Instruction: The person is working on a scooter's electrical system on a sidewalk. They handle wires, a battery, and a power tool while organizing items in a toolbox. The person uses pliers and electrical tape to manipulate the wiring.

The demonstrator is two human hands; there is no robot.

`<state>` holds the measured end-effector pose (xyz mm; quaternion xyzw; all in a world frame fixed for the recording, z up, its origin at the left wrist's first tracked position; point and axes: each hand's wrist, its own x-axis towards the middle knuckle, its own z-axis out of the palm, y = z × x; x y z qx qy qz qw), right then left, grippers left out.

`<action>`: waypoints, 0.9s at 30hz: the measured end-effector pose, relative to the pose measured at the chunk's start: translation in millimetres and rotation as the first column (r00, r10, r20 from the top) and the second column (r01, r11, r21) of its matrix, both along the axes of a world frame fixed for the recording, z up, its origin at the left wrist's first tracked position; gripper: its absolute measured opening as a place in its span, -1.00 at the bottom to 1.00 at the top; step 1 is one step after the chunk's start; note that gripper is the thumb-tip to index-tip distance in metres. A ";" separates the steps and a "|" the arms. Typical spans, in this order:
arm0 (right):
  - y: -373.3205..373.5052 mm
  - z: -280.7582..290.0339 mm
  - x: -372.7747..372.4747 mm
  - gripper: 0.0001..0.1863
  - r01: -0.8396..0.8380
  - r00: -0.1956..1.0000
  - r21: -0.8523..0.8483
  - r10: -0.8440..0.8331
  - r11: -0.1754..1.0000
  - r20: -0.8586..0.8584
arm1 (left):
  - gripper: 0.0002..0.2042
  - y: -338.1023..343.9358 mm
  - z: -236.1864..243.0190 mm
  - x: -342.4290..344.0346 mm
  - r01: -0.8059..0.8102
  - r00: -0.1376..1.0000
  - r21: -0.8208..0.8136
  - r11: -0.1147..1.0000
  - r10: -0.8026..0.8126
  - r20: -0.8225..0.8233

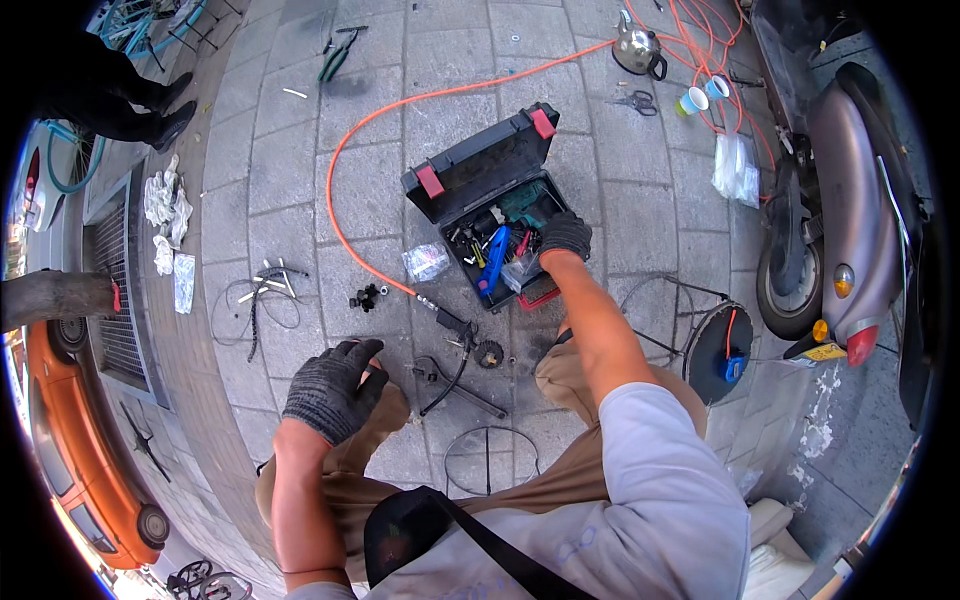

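Note:
My left hand (330,395), in a dark grey knit glove, is at my left knee, fingers curled round something small and reddish that I cannot make out. My right hand (565,235), gloved alike, reaches into an open black toolbox (460,160) with red latches; its fingertips are hidden among the contents. Inside are a blue tool (493,260), small yellow and pink tools, and a clear packet (523,270). Between my knees lie an orange air hose with black fitting (450,323), a small cogged part (488,354) and black metal parts (460,398).
A kettle (636,50), cups (718,88), scissors (634,103) and pliers (335,62) lie ahead. A scooter (840,210) and round black board (705,365) are right. At left are a person's legs (135,120), crumpled gloves (165,200), a grate (110,280) and orange car (85,450).

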<state>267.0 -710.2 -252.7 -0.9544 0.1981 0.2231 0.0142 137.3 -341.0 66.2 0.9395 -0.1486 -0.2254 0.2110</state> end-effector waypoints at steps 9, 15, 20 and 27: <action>8.8 74.3 -10.0 -0.24 -0.052 0.998 0.142 0.055 0.989 -0.020 | -0.64 -6.0 7.7 0.8 0.005 1.000 -0.023 1.000 -0.005 0.008; -1.3 52.0 -19.4 -0.25 -0.046 0.998 0.270 0.031 0.962 0.059 | -0.62 -11.2 16.0 5.0 0.002 0.997 -0.001 1.000 -0.002 -0.073; -23.6 34.0 -11.7 -0.23 -0.184 0.983 0.384 0.168 0.905 0.076 | -0.63 -13.4 15.6 2.3 -0.028 0.995 -0.045 0.999 0.023 -0.096; -25.1 2.0 8.7 -0.28 -0.169 0.973 0.363 0.213 0.917 -0.085 | -0.64 -13.2 8.8 7.0 -0.025 0.995 -0.013 1.000 0.024 -0.096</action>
